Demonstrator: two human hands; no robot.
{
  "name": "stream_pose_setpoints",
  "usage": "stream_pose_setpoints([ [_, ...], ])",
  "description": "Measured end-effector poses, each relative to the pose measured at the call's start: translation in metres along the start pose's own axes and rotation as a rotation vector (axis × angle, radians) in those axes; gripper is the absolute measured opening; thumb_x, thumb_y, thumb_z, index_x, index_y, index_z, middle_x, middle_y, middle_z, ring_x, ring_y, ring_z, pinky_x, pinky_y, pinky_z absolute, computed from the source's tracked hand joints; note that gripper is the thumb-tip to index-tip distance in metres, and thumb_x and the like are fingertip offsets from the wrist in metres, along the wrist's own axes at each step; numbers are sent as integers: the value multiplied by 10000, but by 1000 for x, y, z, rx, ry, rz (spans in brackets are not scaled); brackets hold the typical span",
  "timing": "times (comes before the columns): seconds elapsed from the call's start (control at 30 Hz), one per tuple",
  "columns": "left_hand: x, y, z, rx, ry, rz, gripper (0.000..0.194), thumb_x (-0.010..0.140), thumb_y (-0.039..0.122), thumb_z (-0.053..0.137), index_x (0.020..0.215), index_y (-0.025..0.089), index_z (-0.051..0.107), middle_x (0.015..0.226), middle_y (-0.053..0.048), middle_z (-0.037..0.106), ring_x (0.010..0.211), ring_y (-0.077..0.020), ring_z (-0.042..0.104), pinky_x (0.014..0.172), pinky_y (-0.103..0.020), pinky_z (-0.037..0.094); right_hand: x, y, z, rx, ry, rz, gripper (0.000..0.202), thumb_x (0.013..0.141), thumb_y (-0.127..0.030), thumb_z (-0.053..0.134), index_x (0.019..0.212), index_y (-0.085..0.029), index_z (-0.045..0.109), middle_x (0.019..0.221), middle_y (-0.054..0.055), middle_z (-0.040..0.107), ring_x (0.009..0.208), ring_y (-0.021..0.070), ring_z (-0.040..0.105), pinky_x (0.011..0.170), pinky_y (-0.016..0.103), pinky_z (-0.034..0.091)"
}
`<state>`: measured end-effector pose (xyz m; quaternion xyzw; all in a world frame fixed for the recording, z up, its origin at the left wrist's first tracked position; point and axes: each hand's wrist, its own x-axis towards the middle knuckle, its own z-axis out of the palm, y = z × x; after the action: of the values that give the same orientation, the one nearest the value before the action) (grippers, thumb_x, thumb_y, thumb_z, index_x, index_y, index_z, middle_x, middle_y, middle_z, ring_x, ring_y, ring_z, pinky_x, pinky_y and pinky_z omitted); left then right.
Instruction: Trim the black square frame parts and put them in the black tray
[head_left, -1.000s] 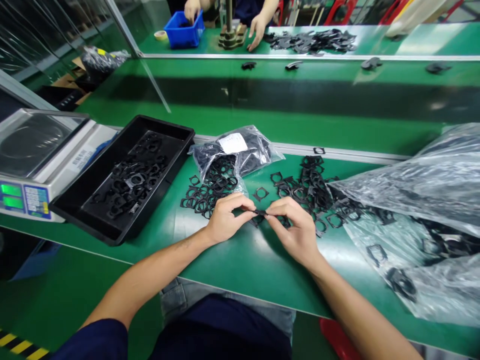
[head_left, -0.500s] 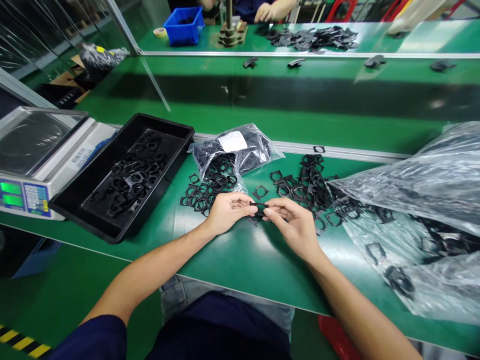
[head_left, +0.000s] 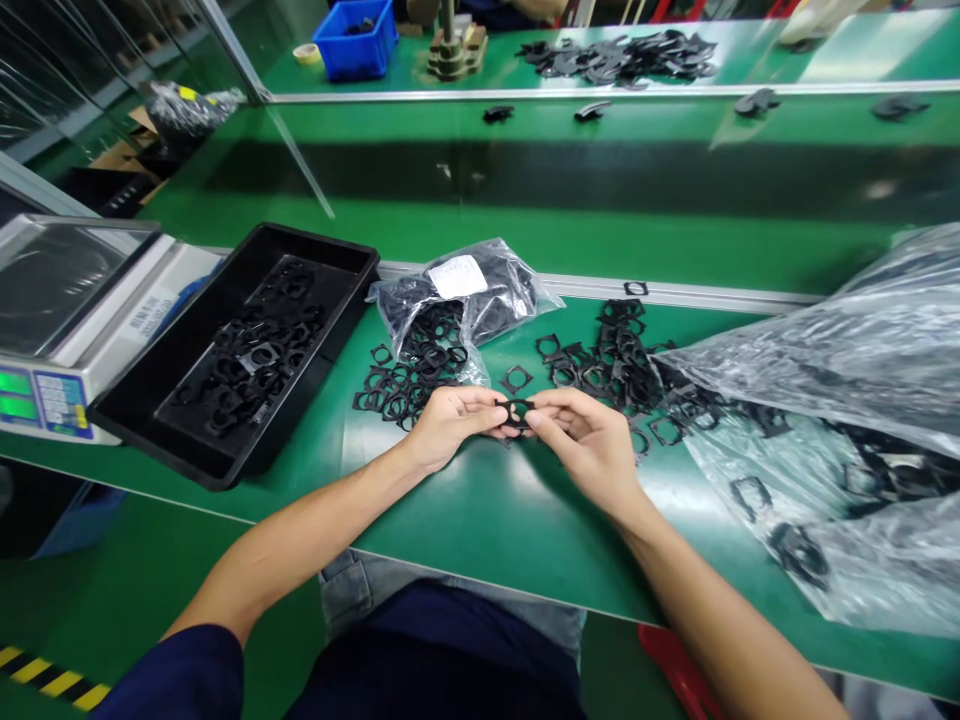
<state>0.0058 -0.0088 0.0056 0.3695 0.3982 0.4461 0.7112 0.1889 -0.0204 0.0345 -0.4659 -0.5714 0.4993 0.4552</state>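
Note:
Between my two hands is a small black ring-shaped frame [head_left: 517,404], its round opening facing me. My left hand [head_left: 457,422] pinches its left edge with thumb and fingers. Its right edge is gripped by my right hand [head_left: 589,432] in the same way. Just beyond my fingers, a single black frame [head_left: 516,378] lies flat on the green table [head_left: 465,530]. One heap of such frames [head_left: 409,385] spreads by my left hand, in front of a labelled clear bag [head_left: 495,290]. Another heap [head_left: 611,355] lies beyond my right hand.
At left, a black tray [head_left: 247,445] holds many loose frames beside a digital scale [head_left: 75,330]. A large plastic bag [head_left: 825,330] with more frames covers the right side. Past the metal rail [head_left: 675,290], dark curved parts [head_left: 592,111] lie on a green surface.
The held frame has been tilted, so its opening now shows where mostly its thin edge showed before. Both hands keep their grip. The view has shifted slightly.

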Motion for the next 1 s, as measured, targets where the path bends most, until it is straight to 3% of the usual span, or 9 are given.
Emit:
stream_pose_setpoints([
  [0.37,-1,9,-10,199,-212,23,426,574,417,940,813,136,725,779,-40,750,654,-138,718,655,-247,588,1,2,2,75,-31,69,245,789,-441,794,824,-216,704,731,16,706,652,171,675,655,309,594],
  [0.5,0,5,-8,221,-150,88,417,680,466,876,837,136,676,699,-31,715,630,-160,723,643,-267,576,-1,5,3,49,24,30,246,799,-449,790,844,-221,709,745,18,696,642,169,662,645,314,588],
  [0.63,1,0,-4,207,-96,170,410,739,492,829,812,152,612,652,10,658,584,-123,680,612,-235,535,-3,7,5,-66,89,-62,220,851,-439,745,908,-227,737,846,43,690,702,181,670,671,329,598],
  [0.87,-3,3,1,321,-51,256,401,766,443,817,990,149,662,853,-27,678,716,-84,609,654,-189,472,0,5,1,-311,24,-287,129,933,-280,651,926,-247,776,826,40,693,790,190,658,729,344,574],
  [1.0,-4,1,1,274,-80,211,404,787,438,798,1033,138,683,776,-13,664,659,-89,621,626,-203,494,-1,5,3,-271,30,-240,161,922,-337,678,1033,-241,743,886,45,715,745,175,670,712,327,596],
])
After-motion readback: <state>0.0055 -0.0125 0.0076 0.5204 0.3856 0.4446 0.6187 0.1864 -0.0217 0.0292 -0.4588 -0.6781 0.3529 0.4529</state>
